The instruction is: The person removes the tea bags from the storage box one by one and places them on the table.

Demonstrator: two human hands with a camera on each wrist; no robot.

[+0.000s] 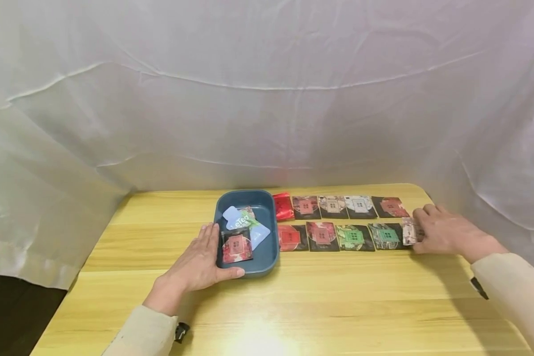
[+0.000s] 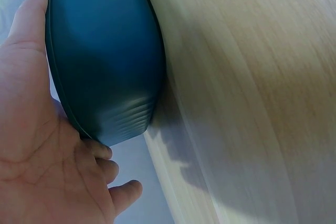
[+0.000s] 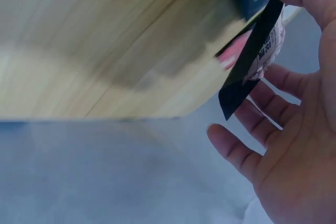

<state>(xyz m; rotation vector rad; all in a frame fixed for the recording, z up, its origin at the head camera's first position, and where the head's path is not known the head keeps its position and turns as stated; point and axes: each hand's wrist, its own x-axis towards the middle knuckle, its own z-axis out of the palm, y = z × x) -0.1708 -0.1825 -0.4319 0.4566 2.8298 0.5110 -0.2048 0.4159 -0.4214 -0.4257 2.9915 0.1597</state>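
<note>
At the right end of the near row, my right hand (image 1: pixel 449 232) pinches a pale-and-black tea sachet (image 1: pixel 411 231) between thumb and fingers. The right wrist view shows this sachet tilted on edge, with the other fingers spread behind it. My left hand (image 1: pixel 196 264) rests along the left side of a dark blue tray (image 1: pixel 266 259), fingers straight and thumb across its front corner. In the tray lie a red-and-black tea sachet (image 1: pixel 237 245) and a light blue packet (image 1: pixel 260 234) marked LeTea; another patterned packet is partly hidden beneath.
Right of the tray, tea sachets lie in two rows. The far row runs from a shiny red sachet (image 1: pixel 284 207) to a dark red one (image 1: pixel 390 207); the near row includes green-labelled ones (image 1: pixel 355 238). A pale cloth (image 1: pixel 271 123) hangs behind the wooden table (image 1: pixel 316 306).
</note>
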